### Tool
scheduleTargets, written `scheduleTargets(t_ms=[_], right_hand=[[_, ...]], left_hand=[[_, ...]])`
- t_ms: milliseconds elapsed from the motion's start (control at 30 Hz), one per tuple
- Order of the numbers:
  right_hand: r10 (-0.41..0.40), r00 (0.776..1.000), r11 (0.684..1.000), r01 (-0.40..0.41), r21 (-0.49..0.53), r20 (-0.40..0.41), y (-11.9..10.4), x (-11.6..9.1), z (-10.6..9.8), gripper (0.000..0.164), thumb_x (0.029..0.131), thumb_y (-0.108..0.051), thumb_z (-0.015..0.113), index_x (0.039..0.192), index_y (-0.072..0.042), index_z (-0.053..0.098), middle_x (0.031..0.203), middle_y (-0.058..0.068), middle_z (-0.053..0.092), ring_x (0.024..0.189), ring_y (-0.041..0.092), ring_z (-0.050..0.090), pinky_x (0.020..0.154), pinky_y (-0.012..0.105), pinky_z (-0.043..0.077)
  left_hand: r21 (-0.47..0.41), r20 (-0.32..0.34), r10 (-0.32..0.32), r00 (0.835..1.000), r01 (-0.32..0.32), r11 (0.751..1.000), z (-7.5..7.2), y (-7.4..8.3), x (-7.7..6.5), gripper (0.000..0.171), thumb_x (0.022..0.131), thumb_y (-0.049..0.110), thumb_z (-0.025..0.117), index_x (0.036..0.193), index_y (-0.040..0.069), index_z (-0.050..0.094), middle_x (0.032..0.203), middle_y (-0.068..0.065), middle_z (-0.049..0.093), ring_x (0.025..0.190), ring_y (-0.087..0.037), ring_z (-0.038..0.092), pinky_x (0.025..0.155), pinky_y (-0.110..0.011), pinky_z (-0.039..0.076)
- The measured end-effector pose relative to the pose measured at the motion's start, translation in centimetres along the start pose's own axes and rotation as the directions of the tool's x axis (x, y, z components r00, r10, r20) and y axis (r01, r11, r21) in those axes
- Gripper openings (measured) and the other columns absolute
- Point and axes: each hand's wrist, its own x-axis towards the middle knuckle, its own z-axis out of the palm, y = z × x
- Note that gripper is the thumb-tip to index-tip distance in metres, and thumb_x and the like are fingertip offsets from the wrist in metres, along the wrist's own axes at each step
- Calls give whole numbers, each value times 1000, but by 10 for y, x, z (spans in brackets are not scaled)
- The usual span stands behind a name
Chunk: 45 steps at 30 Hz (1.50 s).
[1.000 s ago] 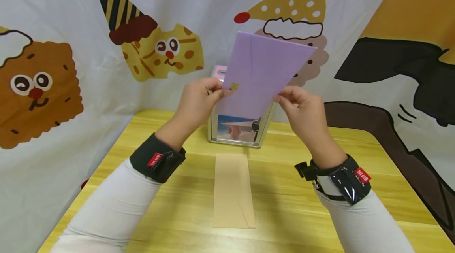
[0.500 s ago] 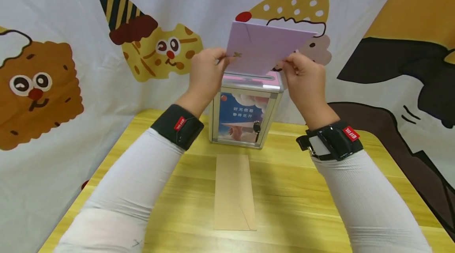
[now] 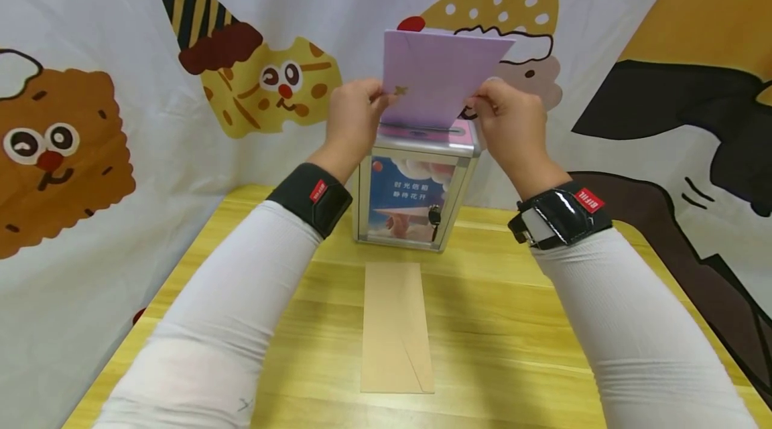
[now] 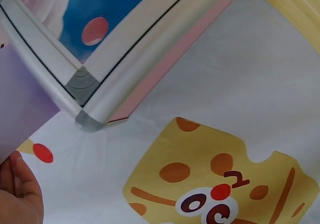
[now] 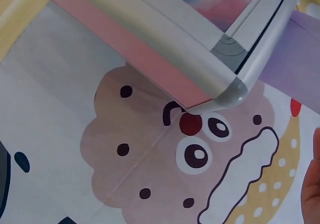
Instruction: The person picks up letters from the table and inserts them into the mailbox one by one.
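Observation:
A lavender envelope (image 3: 440, 70) with a small gold mark stands tilted over the slotted pink top of a metal-framed letter box (image 3: 410, 198). Its lower edge is at the slot (image 3: 452, 131); whether it has entered I cannot tell. My left hand (image 3: 356, 114) pinches the envelope's left edge between thumb and fingers. On the opposite edge, my right hand (image 3: 512, 124) pinches it too. Both wrist views show the box's corner, part of the envelope (image 4: 22, 97) and some of each hand.
A tan envelope (image 3: 397, 328) lies flat on the yellow wooden table (image 3: 500, 322) in front of the box. Keys (image 3: 434, 216) hang in the lock of the box's door. Behind the table hangs a white cloth (image 3: 338, 0) printed with cartoon food.
Both hands have raised the lavender envelope and moved it away from me, from in front of the box to above its top. Over the last half second it has shifted slightly left.

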Motion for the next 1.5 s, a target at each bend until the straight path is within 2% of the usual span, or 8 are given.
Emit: scheduleTargets(t_ms=[233,367,567,767,900,1067,1267,1500], right_hand=[[60,991,998,-58,-13,122,4,1,5,14,94,-9,62,98,2,69,90,18,71,77,31,65,71,42,48],[68,981,998,-64,-29,182,7,1,10,15,96,-10,59,102,1,67,95,18,71,80,31,64,72,42,48],[72,975,996,-59,-70,211,11,-1,18,12,96,-8,58,99,1,65,95,19,71,74,32,60,68,42,44],[112,965,992,-96,-78,236,17,-4,28,9,96,-4,58,93,2,63,93,20,70,76,34,61,68,42,43],[158,956,987,-146,-66,246,21,-6,33,8,95,-3,58,93,1,64,95,19,70,78,34,61,69,42,44],[174,954,985,-165,-57,243,27,-7,39,7,94,-5,61,93,1,66,92,20,70,78,35,61,69,44,44],[230,931,973,-211,-98,282,30,-7,43,13,94,-12,64,98,-2,70,91,17,69,77,32,59,69,44,41],[245,913,969,-221,-109,326,29,-5,43,16,94,-14,63,101,-1,70,101,17,68,89,32,60,77,45,44]], left_hand=[[24,47,-1,999,-1,1000,7,-11,1,20,96,17,60,101,4,73,106,-9,72,98,-23,65,85,-33,48],[39,70,10,997,-13,999,11,-18,2,18,97,14,58,98,3,72,105,-11,72,99,-25,64,88,-34,48],[38,77,2,997,-5,999,14,-26,2,18,96,15,60,102,4,73,105,-10,72,101,-24,65,92,-34,48],[20,55,0,998,-1,1000,9,-26,1,16,95,14,61,103,10,74,105,-7,72,105,-21,64,94,-32,47],[29,37,7,999,-8,1000,4,-22,1,14,95,12,61,99,6,72,104,-9,72,103,-22,64,93,-32,47],[35,21,34,999,-34,999,0,-17,2,17,94,14,62,102,3,73,105,-10,72,101,-23,64,91,-31,48],[85,18,83,996,-84,993,1,-14,3,18,93,16,63,94,0,72,98,-12,72,92,-25,63,83,-33,47],[117,23,62,998,-64,991,5,-18,4,19,93,15,63,86,-2,69,93,-14,71,91,-27,63,82,-34,46]])
